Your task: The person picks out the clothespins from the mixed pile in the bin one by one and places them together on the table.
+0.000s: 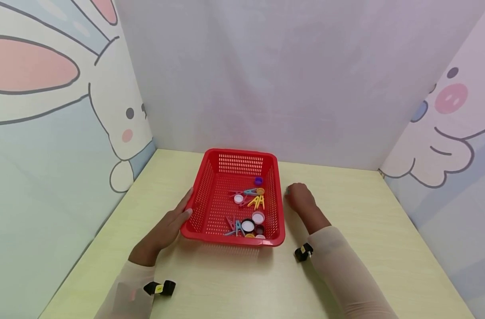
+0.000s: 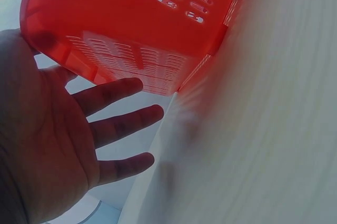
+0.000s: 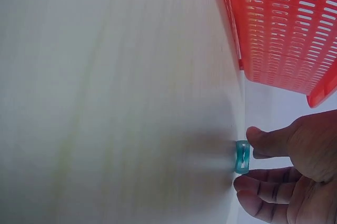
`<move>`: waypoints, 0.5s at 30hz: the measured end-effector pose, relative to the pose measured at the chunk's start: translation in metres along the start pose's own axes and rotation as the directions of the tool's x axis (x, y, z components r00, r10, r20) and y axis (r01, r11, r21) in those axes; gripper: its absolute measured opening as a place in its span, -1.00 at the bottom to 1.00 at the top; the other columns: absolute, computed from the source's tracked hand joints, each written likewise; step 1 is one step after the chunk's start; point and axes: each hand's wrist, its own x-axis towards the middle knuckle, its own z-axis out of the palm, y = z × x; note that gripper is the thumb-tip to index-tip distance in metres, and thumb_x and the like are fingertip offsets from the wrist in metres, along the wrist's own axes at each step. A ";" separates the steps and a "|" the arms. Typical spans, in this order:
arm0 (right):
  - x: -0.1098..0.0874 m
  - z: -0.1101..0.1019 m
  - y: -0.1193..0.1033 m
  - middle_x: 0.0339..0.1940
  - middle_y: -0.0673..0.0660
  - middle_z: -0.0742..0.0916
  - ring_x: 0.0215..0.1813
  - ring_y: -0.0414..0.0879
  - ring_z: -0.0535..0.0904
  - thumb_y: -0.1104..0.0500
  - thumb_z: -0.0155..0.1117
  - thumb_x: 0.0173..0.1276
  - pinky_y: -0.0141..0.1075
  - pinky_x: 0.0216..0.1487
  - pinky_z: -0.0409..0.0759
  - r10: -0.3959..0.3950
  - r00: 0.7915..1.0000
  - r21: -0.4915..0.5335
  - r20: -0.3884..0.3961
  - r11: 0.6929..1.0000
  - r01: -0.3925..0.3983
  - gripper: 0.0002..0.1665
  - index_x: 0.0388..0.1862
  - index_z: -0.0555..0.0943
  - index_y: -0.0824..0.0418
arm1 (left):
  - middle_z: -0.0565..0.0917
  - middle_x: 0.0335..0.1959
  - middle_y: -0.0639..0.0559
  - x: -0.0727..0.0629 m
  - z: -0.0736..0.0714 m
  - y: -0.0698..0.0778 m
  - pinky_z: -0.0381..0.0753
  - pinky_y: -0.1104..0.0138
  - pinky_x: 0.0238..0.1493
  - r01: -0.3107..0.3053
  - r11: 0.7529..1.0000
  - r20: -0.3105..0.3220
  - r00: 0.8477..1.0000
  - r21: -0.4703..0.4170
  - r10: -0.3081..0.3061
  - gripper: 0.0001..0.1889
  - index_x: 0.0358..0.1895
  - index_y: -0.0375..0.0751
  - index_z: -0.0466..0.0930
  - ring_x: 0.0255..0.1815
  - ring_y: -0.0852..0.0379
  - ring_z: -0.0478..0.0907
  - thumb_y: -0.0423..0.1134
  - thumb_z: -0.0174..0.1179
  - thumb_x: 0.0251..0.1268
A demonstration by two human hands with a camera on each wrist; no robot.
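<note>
A red plastic basket (image 1: pixel 202 195) with slotted walls stands in the middle of the table. My left hand (image 1: pixel 166 228) is at its left front rim, thumb and index finger against the edge. In the left wrist view the other fingers (image 2: pixel 126 124) stretch out straight and spread beside the wall. Just right of the basket, my right hand (image 1: pixel 302 199) pinches a small teal clothespin (image 3: pixel 242 156) between thumb and fingers, close over the table. Inside the basket lie yellow clothespins (image 1: pixel 258 202), blue clothespins (image 1: pixel 237 227), pink ones, a purple cap (image 1: pixel 258 180) and several other bottle caps.
The pale wooden table (image 1: pixel 370 248) reaches back to a grey-white cloth wall (image 1: pixel 266 88). Side panels with cartoon drawings (image 1: pixel 119 102) border it left and right. Black wrist cameras (image 1: pixel 303 251) sit at both sleeves.
</note>
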 end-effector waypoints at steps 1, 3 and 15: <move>0.000 0.000 0.000 -0.27 0.23 0.68 -0.22 0.06 0.50 0.29 0.25 0.49 -0.13 -0.17 0.54 0.005 1.000 0.002 -0.001 1.000 -0.005 -0.73 -0.48 0.61 0.20 | 0.49 0.50 -0.29 0.000 0.000 0.000 0.60 0.40 0.20 -0.004 1.000 0.000 1.000 0.000 0.004 -0.26 0.85 0.10 -0.26 0.22 -0.07 0.57 -0.01 -0.19 0.81; -0.001 -0.001 -0.001 -0.23 0.24 0.67 -0.19 0.07 0.50 0.25 0.31 0.50 -0.13 -0.14 0.55 0.020 1.000 0.013 -0.004 1.000 -0.020 -0.79 -0.40 0.68 0.23 | 0.45 0.54 -0.29 0.000 0.000 0.000 0.59 0.41 0.21 -0.010 1.000 0.000 1.000 -0.003 0.010 -0.26 0.85 0.09 -0.27 0.25 -0.09 0.56 -0.02 -0.19 0.81; -0.010 -0.014 -0.009 0.05 0.31 0.65 -0.06 0.14 0.66 0.15 0.30 0.63 -0.01 -0.14 0.72 0.005 0.999 -0.123 -0.033 0.992 -0.009 -0.60 0.36 0.73 0.20 | 0.53 0.44 -0.28 0.000 0.000 0.000 0.59 0.40 0.18 0.005 1.000 0.005 1.000 -0.002 -0.005 -0.26 0.85 0.09 -0.28 0.15 -0.03 0.58 -0.01 -0.20 0.82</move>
